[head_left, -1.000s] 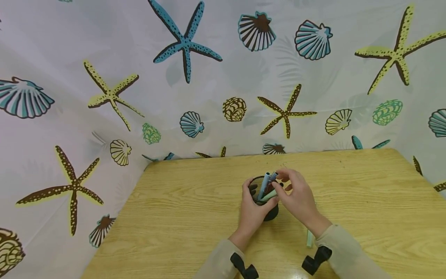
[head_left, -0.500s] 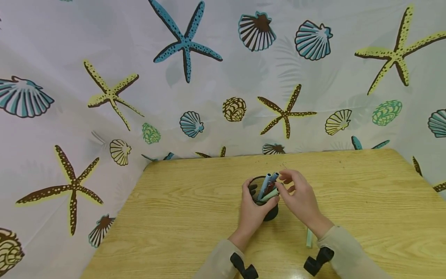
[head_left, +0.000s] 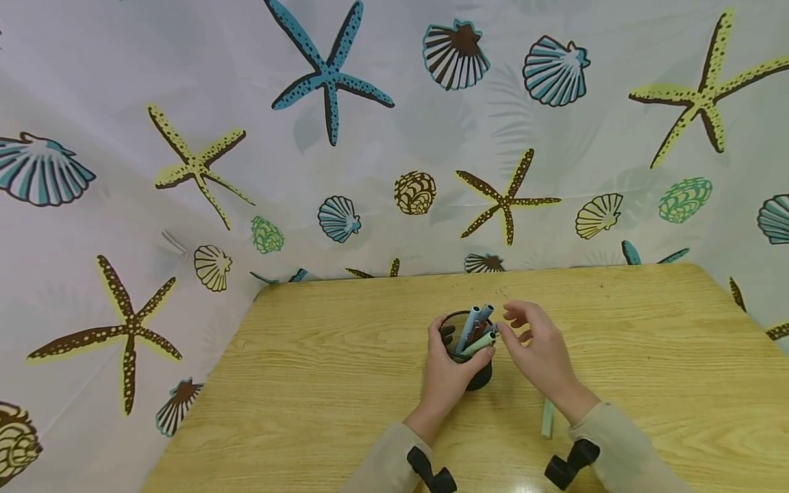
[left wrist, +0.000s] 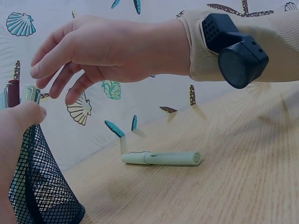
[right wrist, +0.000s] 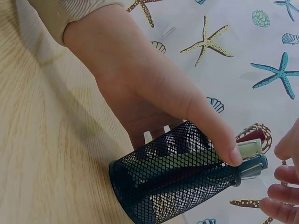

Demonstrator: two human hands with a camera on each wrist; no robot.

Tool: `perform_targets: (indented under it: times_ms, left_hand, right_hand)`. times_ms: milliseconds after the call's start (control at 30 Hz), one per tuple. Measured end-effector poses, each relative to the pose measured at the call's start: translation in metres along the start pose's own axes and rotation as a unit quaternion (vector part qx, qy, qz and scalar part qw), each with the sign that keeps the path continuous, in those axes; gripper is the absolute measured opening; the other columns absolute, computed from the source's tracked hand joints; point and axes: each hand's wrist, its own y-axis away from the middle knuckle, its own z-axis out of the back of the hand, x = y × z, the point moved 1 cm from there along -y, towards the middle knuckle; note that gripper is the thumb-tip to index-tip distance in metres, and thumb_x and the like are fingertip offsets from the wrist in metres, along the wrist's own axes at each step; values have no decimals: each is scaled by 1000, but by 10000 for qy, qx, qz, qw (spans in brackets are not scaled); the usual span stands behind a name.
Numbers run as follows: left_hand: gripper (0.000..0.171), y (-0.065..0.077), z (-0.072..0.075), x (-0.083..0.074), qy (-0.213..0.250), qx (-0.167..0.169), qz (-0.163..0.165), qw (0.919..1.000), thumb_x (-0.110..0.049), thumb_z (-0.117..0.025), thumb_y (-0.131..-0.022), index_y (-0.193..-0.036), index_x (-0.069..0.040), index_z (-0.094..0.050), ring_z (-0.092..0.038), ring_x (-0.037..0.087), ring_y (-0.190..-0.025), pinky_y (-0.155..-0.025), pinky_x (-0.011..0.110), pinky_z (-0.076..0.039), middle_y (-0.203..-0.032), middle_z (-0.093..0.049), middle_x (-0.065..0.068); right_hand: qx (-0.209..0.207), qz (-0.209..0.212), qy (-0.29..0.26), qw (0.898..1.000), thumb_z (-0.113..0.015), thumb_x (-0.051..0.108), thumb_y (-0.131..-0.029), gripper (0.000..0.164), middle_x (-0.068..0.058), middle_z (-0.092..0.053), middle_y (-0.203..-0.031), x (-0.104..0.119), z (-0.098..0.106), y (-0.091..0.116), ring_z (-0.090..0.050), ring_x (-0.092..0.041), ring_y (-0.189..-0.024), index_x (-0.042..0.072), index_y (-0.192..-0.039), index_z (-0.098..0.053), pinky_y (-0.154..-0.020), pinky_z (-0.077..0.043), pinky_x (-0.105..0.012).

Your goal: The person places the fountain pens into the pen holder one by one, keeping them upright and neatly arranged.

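Note:
My left hand (head_left: 448, 370) grips a black mesh pen cup (head_left: 479, 378), its thumb pressed near the rim in the right wrist view. Inside stand blue pens (head_left: 467, 330), a pale green pen (head_left: 477, 344) and a dark red pen (right wrist: 251, 136), leaning toward the rim. Just right of the cup, my right hand (head_left: 542, 349) hovers with loosely bent fingers and nothing in them, its thumb tip close to the pen ends. Another pale green pen (left wrist: 163, 158) lies on the table, below the right wrist in the head view.
The wooden table (head_left: 320, 383) extends to both sides of the hands. Behind it and along its sides hangs a white cloth (head_left: 382, 150) printed with starfish and shells. A black wrist camera (head_left: 572, 464) is strapped to the right sleeve.
My right hand has drawn back to the right from the pens, its fingers now apart from them and showing more pen ends. The left hand and cup have stayed in place.

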Motion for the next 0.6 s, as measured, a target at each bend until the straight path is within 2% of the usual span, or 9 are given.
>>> perform_targets:
  times_ms: [233, 600]
  left_hand:
    - [92, -1, -1, 1, 5, -3, 7, 10000, -51, -78, -68, -140, -26, -27, -45, 29, -118, -95, 47, -37, -133, -42, 8]
    - [91, -1, -2, 2, -15, -30, -28, 10000, -51, -78, -68, -140, -27, -26, -45, 29, -118, -95, 47, -36, -133, -42, 9]
  right_hand:
    - [14, -213, -20, 9998, -70, 1, -81, 36, -10, -61, -92, -3, 5, 2, -57, -16, -78, 1, -114, -56, -57, -50, -36]
    - [59, -254, 235, 9994, -70, 1, -80, 26, -10, -60, -96, -11, 12, 8, -57, -18, -77, 2, -104, -60, -57, -50, -33]
